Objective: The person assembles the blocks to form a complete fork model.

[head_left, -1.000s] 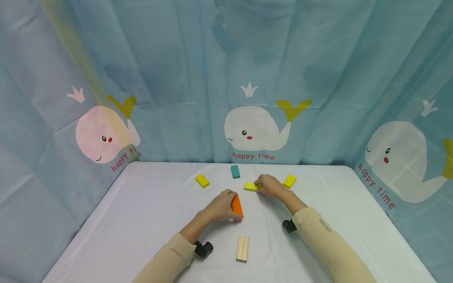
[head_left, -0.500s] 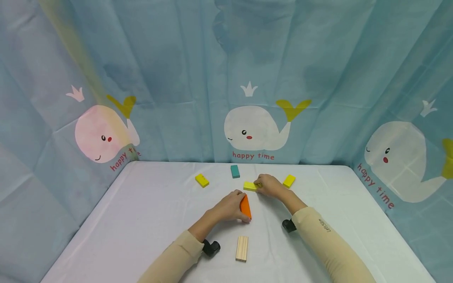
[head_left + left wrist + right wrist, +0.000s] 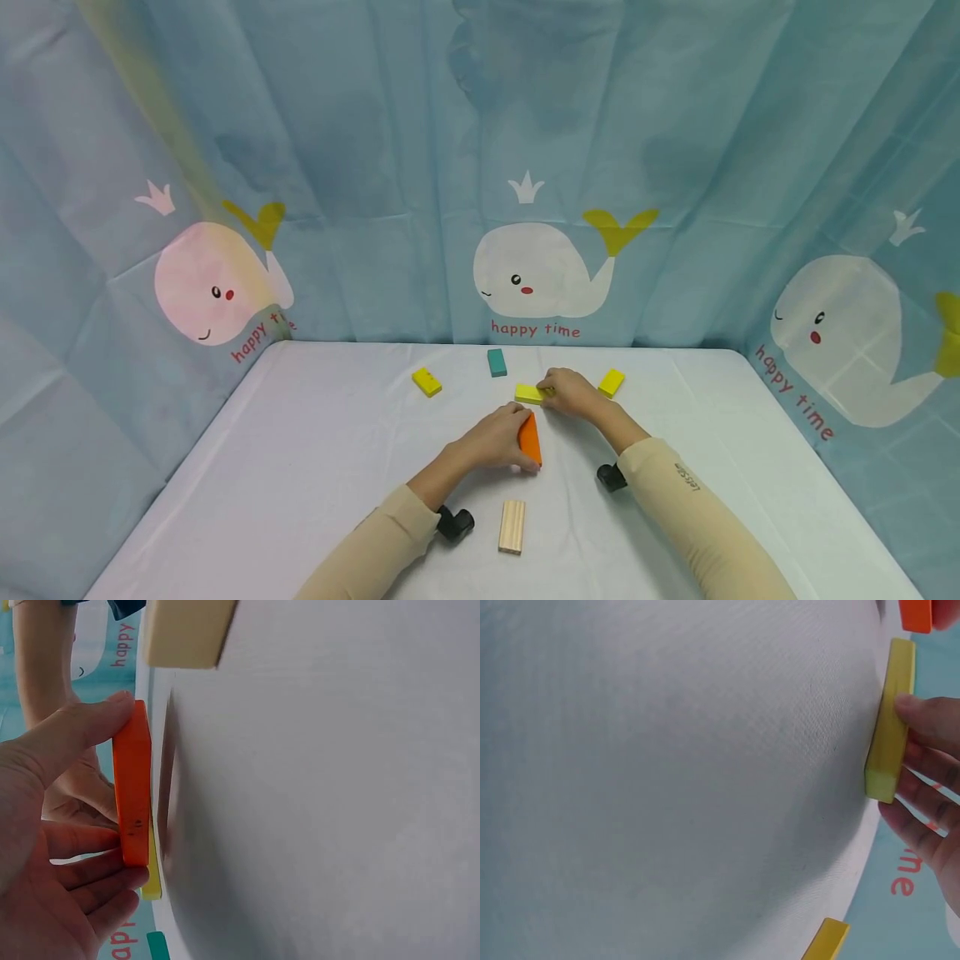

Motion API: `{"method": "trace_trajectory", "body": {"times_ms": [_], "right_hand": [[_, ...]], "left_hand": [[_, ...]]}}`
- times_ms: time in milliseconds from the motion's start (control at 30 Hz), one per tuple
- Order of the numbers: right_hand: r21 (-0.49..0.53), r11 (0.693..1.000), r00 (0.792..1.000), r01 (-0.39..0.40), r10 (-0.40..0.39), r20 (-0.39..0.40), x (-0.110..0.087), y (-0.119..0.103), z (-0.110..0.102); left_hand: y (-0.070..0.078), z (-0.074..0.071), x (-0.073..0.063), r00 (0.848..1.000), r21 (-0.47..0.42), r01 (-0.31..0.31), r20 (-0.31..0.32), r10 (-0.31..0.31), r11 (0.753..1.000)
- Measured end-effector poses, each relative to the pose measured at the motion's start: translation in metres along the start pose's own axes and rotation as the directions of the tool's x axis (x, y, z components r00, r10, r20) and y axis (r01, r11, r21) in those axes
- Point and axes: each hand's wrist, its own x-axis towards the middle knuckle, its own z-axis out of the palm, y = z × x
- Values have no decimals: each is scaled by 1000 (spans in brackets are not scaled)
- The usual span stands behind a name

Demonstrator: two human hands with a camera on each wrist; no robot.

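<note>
My left hand (image 3: 495, 437) holds an orange triangular block (image 3: 530, 440) between thumb and fingertips. In the left wrist view, the orange block (image 3: 133, 787) stands on edge a little above the white cloth, its shadow beside it. Just beyond, my right hand (image 3: 572, 393) grips the right end of a long yellow block (image 3: 528, 394) on the table. The right wrist view shows the thumb on one face of that yellow block (image 3: 891, 731) and the fingers behind it. A small gap separates the orange block from the yellow one.
Toward the back of the white table (image 3: 315, 467) lie a yellow block (image 3: 427, 382) at left, a teal block (image 3: 497, 362) in the middle and another yellow block (image 3: 611, 382) at right. A plain wooden block (image 3: 512, 527) lies near the front. Blue curtains (image 3: 405, 275) border the table.
My left hand has moved right with the orange block, coming nearer to the yellow block and my right hand. The right hand keeps its place on the yellow block.
</note>
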Motion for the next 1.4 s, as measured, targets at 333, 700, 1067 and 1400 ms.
{"method": "trace_trajectory", "body": {"times_ms": [333, 700, 1067, 1400], "right_hand": [[-1, 1000, 1000, -5, 5, 7, 0, -1, 1], [0, 1000, 1000, 4, -4, -1, -1, -2, 2], [12, 1000, 1000, 4, -4, 4, -1, -1, -2], [12, 1000, 1000, -7, 7, 7, 0, -1, -1]], "left_hand": [[4, 4, 2, 1000, 12, 5, 12, -5, 1000], [7, 7, 0, 999, 23, 16, 28, -17, 1000], [7, 8, 2, 999, 55, -1, 32, 0, 999], [8, 7, 2, 999, 45, 11, 31, -12, 999]]}}
